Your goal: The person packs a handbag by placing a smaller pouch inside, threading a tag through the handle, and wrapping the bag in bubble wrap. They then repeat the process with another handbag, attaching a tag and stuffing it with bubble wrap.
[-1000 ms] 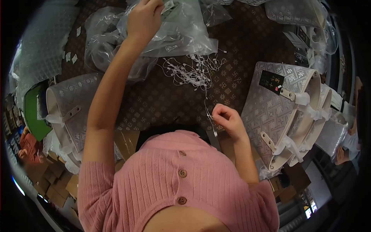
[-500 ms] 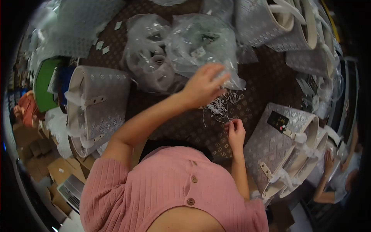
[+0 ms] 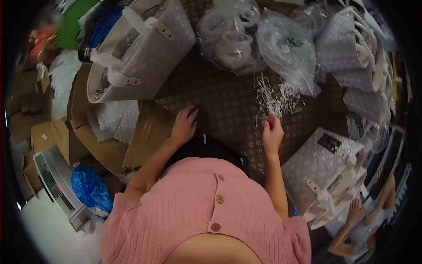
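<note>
My left hand [image 3: 183, 127] rests at the near edge of the brown patterned table [image 3: 211, 105], fingers stretched out and holding nothing. My right hand [image 3: 273, 134] is closed in a pinch at the near end of a tangled heap of thin white strings [image 3: 270, 94]; a strand appears to run into its fingertips. To the left of the heap, a pale grey patterned handbag [image 3: 165, 66] with wrapped handles lies tilted. Right of my right hand sits another pale handbag [image 3: 303, 169] with a black tag [image 3: 329, 143].
Clear plastic bags [image 3: 233, 48] with rolls inside lie at the back. More pale handbags [image 3: 336, 44] stand at the back right. Cardboard [image 3: 149, 132] and bubble wrap [image 3: 116, 119] are at the left, with a blue plastic bag [image 3: 90, 187] below. Another person's arm [image 3: 380, 202] shows at lower right.
My left hand has come back from over the strings to the table's near edge. My right hand stays pinched by the strings. The view has turned left, so the objects appear shifted right.
</note>
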Motion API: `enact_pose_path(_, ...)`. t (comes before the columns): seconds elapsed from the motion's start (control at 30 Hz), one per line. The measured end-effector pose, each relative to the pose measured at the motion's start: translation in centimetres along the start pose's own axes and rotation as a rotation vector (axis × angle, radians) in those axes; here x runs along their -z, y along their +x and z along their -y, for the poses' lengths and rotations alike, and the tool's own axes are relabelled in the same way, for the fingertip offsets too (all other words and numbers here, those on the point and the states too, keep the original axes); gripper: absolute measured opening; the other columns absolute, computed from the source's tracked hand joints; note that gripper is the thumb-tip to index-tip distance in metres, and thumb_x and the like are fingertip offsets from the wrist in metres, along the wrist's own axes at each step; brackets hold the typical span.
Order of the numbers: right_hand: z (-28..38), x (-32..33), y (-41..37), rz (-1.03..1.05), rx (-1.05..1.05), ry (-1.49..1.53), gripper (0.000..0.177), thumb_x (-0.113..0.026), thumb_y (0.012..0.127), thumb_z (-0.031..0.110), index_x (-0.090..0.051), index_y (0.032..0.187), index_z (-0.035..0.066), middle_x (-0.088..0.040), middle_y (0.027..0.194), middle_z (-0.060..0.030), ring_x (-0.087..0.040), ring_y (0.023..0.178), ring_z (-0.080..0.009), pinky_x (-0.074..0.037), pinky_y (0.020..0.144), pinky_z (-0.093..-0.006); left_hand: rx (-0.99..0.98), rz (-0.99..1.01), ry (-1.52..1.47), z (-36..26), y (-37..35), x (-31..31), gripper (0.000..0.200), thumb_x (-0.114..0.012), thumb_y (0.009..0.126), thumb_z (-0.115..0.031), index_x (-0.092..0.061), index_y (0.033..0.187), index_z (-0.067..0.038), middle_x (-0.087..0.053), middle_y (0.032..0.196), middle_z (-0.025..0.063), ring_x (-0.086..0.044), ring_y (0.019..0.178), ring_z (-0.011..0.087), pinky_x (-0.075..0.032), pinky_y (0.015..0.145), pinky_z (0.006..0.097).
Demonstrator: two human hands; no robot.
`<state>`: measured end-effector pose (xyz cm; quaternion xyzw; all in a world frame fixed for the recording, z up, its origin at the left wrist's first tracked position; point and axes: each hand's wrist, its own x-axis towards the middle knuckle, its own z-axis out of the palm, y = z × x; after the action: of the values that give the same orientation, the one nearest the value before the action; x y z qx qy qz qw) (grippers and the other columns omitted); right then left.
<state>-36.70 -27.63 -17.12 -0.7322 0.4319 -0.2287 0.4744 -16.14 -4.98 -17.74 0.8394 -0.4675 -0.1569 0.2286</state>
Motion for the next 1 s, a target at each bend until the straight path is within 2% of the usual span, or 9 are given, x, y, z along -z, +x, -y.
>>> enact_pose_path(0.07,0.2,-0.4,-1.6,-0.163,0.106,-0.299,0.043,-0.055,0.077,-0.001,-0.044,0.119,-0.003,-0.050,0.100,-0.0196,-0.056,0.082,-0.0269,-0.047,0.070,-0.0327,-0.111,0.026,0.066,1.0,-0.6,-0.8,0.047,-0.056,0.075,-0.004,-0.045,0.122,-0.006,-0.037,0.126,0.0177,-0.038,0.114,0.0359,-0.035,0.094,0.0424)
enact_pose_path(0.13,2.7,-0.1,-4.4,-0.233,0.100,-0.247,0.046,-0.054,0.078,-0.003,-0.041,0.123,-0.002,-0.044,0.114,-0.0167,-0.056,0.086,-0.0229,-0.048,0.072,-0.0296,-0.242,0.048,0.130,2.0,-1.1,-1.4,0.052,-0.056,0.077,-0.005,-0.041,0.127,-0.006,-0.031,0.133,0.0179,-0.033,0.120,0.0367,-0.031,0.098,0.0436)
enact_pose_path(0.23,3.2,-0.8,-12.0,-0.256,0.030,-0.109,0.033,-0.053,0.079,-0.002,-0.051,0.112,0.001,-0.053,0.101,-0.0129,-0.058,0.083,-0.0260,-0.047,0.071,-0.0327,-0.287,0.057,0.200,3.6,-1.3,-2.3,0.054,-0.054,0.082,-0.011,-0.035,0.132,-0.009,-0.021,0.141,0.0164,-0.020,0.129,0.0367,-0.024,0.101,0.0484)
enact_pose_path(0.5,-4.6,-13.8,-37.8,0.519,-0.592,-0.511,0.025,-0.061,0.077,0.020,-0.058,0.095,0.003,-0.056,0.098,-0.0139,-0.051,0.099,-0.0304,-0.042,0.082,-0.0419,-0.520,-0.031,0.375,6.2,-2.3,-3.7,0.066,-0.058,0.080,-0.017,-0.026,0.137,-0.010,-0.017,0.142,0.0187,-0.019,0.129,0.0390,-0.022,0.100,0.0521)
enact_pose_path(0.6,-6.4,-15.9,-43.3,0.407,-0.496,-0.245,0.021,-0.061,0.077,0.019,-0.059,0.089,0.002,-0.056,0.095,-0.0151,-0.053,0.095,-0.0313,-0.044,0.080,-0.0405,-0.482,0.048,0.233,6.3,-5.8,-3.2,0.062,-0.058,0.079,-0.013,-0.030,0.134,-0.008,-0.023,0.137,0.0233,-0.026,0.123,0.0420,-0.025,0.099,0.0488)
enact_pose_path(0.7,-5.6,-14.2,-47.3,0.262,-0.593,-0.018,0.017,-0.061,0.077,0.017,-0.060,0.084,0.002,-0.058,0.090,-0.0156,-0.055,0.090,-0.0318,-0.045,0.078,-0.0393,-0.878,0.423,0.347,6.7,-12.4,-4.6,0.053,-0.059,0.074,-0.004,-0.042,0.124,-0.005,-0.032,0.130,0.0244,-0.033,0.118,0.0416,-0.031,0.095,0.0465)
enact_pose_path(0.8,-4.9,-11.9,-52.3,0.218,-0.588,0.298,0.014,-0.061,0.076,0.018,-0.060,0.077,0.003,-0.061,0.078,-0.0158,-0.059,0.078,-0.0308,-0.046,0.068,-0.0387,-0.883,0.862,0.337,5.3,-18.6,-8.4,0.040,-0.059,0.074,-0.004,-0.052,0.114,-0.005,-0.038,0.126,0.0217,-0.039,0.113,0.0392,-0.035,0.093,0.0447)
enact_pose_path(0.9,-5.6,-13.3,-57.6,0.219,-0.489,0.689,0.012,-0.059,0.072,0.014,-0.060,0.076,0.003,-0.062,0.072,-0.0147,-0.060,0.071,-0.0298,-0.046,0.062,-0.0383,-0.979,1.055,0.314,-1.5,-21.5,-14.1,0.028,-0.058,0.076,-0.005,-0.057,0.104,-0.005,-0.045,0.119,0.0194,-0.043,0.108,0.0386,-0.038,0.090,0.0441)
enact_pose_path(1.0,-9.7,-15.0,-59.9,0.276,-0.467,0.684,0.011,-0.058,0.072,0.013,-0.062,0.077,0.004,-0.061,0.072,-0.0147,-0.059,0.070,-0.0298,-0.046,0.062,-0.0380,-1.024,1.069,0.278,-7.6,-20.5,-23.8,0.022,-0.056,0.077,-0.005,-0.060,0.099,-0.006,-0.049,0.112,0.0180,-0.046,0.104,0.0370,-0.041,0.087,0.0424)
